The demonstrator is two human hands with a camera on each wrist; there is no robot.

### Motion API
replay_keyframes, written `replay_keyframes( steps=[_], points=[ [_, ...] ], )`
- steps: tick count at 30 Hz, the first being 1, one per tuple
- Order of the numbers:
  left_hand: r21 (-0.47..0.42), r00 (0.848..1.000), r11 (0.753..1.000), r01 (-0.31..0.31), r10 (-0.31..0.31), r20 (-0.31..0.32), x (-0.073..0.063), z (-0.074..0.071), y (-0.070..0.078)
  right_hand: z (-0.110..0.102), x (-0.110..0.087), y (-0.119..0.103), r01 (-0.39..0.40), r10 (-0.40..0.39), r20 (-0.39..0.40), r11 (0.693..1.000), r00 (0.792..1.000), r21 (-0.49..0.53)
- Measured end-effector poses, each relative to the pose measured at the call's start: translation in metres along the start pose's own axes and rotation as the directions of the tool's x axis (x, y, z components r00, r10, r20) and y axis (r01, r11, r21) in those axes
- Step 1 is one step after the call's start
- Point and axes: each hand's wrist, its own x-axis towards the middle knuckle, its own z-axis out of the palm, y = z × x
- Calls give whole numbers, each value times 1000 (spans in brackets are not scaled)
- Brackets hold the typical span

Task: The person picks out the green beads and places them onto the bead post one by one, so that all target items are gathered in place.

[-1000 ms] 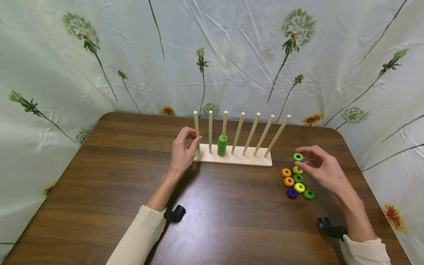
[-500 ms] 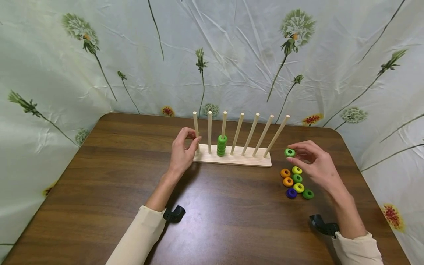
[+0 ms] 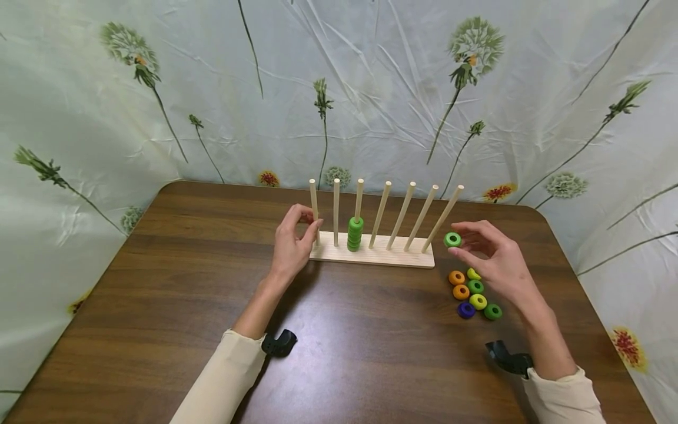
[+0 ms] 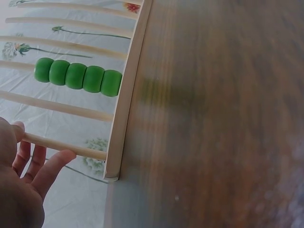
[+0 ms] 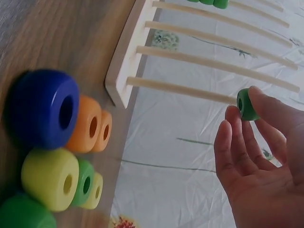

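Observation:
A pale wooden base (image 3: 373, 254) with several upright pegs stands on the table. Several green beads (image 3: 355, 234) are stacked on its third peg from the left; the other pegs are bare. My left hand (image 3: 292, 241) holds the leftmost peg (image 4: 88, 151) between thumb and fingers. To the right of the rack, my right hand (image 3: 495, 256) pinches a green bead (image 3: 452, 239) by its edge, raised above the table with its hole facing the camera. In the right wrist view this bead (image 5: 246, 104) sits between thumb and fingertips, overlapping the end of the rightmost peg.
Loose beads lie below my right hand: two orange beads (image 3: 457, 278), two yellow beads (image 3: 478, 302), two green beads (image 3: 493, 311) and a dark blue bead (image 3: 467, 310). Behind the brown table (image 3: 175, 282) hangs a flower-patterned cloth (image 3: 222, 76).
My right hand has moved left from above the loose beads toward the rack, carrying the green bead. The left hand keeps its hold on the leftmost peg.

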Motion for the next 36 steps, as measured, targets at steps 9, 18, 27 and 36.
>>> replay_keyframes(
  steps=[9,18,27,36],
  points=[
    [17,1000,1000,-1,1,7,0,0,1,6,3,-10,-9,9,0,1000,1000,19],
    [37,1000,999,-1,0,8,1,0,0,13,7,-18,-23,23,3,998,1000,61],
    [39,1000,999,-1,1,7,0,-1,1,22,15,-25,-1,2,-9,996,1000,94],
    [48,1000,999,8,-9,1,0,-1,0,29,22,-30,15,-14,-10,991,1000,132]
  ],
)
